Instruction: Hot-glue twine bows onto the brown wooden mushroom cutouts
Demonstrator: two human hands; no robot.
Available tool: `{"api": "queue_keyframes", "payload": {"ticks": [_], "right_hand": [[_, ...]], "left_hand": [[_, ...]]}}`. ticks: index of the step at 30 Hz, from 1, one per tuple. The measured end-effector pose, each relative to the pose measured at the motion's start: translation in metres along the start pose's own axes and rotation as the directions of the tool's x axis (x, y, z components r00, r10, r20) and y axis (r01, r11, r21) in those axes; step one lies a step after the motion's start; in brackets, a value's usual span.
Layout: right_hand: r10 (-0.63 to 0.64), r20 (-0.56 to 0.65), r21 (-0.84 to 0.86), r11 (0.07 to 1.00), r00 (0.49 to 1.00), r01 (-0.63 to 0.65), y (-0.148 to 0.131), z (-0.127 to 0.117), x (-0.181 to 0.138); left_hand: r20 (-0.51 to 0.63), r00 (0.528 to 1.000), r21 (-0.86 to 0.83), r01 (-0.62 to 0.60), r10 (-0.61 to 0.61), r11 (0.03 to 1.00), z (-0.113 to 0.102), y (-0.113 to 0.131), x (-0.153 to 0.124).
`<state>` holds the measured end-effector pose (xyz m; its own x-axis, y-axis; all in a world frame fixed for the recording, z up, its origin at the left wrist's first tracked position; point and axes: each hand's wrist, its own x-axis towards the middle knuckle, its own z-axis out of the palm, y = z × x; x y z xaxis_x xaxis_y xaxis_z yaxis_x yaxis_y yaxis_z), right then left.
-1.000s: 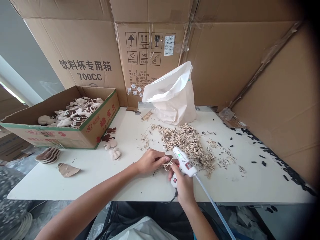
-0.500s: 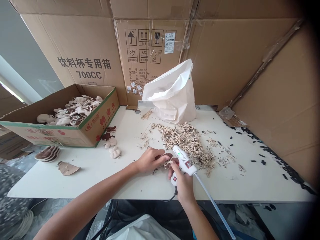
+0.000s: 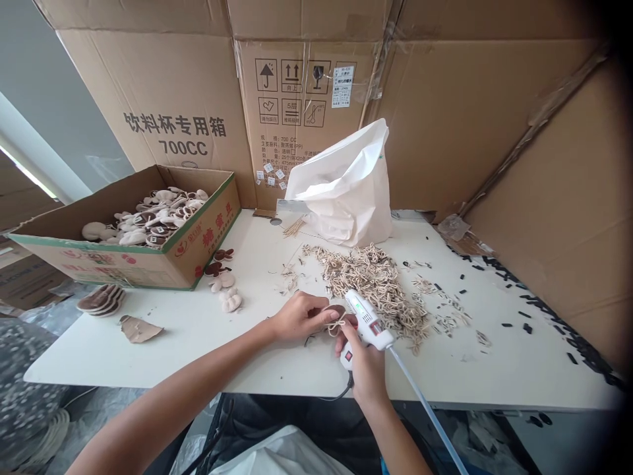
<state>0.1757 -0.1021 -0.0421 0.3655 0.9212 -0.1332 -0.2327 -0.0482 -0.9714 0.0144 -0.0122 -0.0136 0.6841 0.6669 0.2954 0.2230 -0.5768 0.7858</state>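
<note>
My left hand (image 3: 301, 318) pinches a small brown-and-cream plush piece (image 3: 335, 309) just above the table's front part. A thin cream cord loop (image 3: 336, 324) lies across that piece, between my two hands. In my right hand (image 3: 366, 369) is a white hot glue gun (image 3: 368, 320), its nozzle pointing up and away and its clear glue stick trailing back toward me. The right thumb and fingertips also reach the cord loop and the plush piece's edge. Fingers partly hide the piece. Beyond the hands lies a heap of cream cord loops (image 3: 370, 274).
An open carton (image 3: 192, 247) at the left holds many plush pieces. Beside it lie loose plush pieces (image 3: 230, 300), stacked brown pieces (image 3: 101, 300) and a cardboard scrap (image 3: 140, 329). A white bag (image 3: 346, 198) stands behind the heap; black bits (image 3: 527, 328) are strewn right. Cardboard walls enclose the back.
The view has shifted slightly, so the surroundings sit a little farther right. Both hands keep nearly the same pose on the plush piece, cord and glue gun.
</note>
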Motion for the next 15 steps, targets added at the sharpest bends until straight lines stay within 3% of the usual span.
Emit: {"api": "queue_keyframes", "payload": {"ticks": [5,15], "right_hand": [[-0.004,-0.015,-0.008,1.0,1.0,0.004,0.0013,-0.0006,0.0],[0.01,-0.018,-0.007,1.0,1.0,-0.01,0.0017,-0.0012,0.0009]], "left_hand": [[0.061,0.998,-0.068,-0.019,0.023,0.997,-0.0038,0.0039,-0.0018],[-0.01,0.998,0.015,-0.057,0.058,0.998,0.0009,0.0007,-0.0002]]}}
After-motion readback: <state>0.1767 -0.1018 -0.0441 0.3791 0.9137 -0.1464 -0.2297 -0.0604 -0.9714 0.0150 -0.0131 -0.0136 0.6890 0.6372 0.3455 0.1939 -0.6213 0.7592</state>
